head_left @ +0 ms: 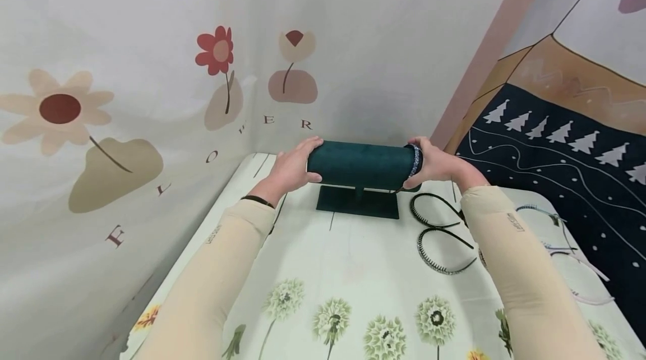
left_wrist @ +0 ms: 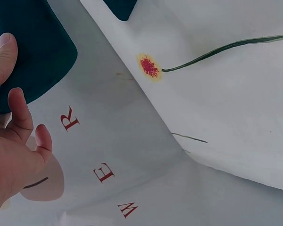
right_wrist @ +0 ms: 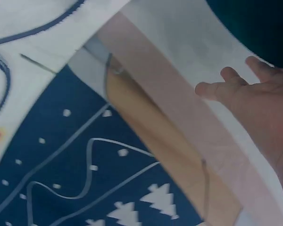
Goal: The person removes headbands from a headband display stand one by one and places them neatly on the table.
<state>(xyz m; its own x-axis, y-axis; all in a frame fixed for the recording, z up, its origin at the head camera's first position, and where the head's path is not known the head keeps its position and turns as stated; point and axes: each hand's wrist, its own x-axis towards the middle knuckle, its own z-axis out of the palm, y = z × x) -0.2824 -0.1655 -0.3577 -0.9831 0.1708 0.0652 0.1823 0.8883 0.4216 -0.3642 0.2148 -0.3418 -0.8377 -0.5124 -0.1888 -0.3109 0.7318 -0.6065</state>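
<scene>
A dark green padded headband display roll [head_left: 360,165] lies level on its stand, with a flat base [head_left: 358,204] on the table. My left hand [head_left: 291,166] holds the roll's left end, thumb at the front and fingers over the top. Around the right end sits a sparkly blue headband [head_left: 416,159]. There my right hand [head_left: 437,162] grips the band, its thumb low in front and fingers above. The left wrist view has the left thumb [left_wrist: 7,54] against the green fabric. In the right wrist view, the fingers [right_wrist: 226,80] reach beside the roll [right_wrist: 259,23].
Two black toothed headbands [head_left: 420,245] lie on the table right of the base. Farther right, partly behind the right sleeve, are light blue and pale pink headbands [head_left: 595,301]. A flower-printed cloth [head_left: 353,270] covers the table, and hanging fabric [head_left: 363,68] stands close behind the roll.
</scene>
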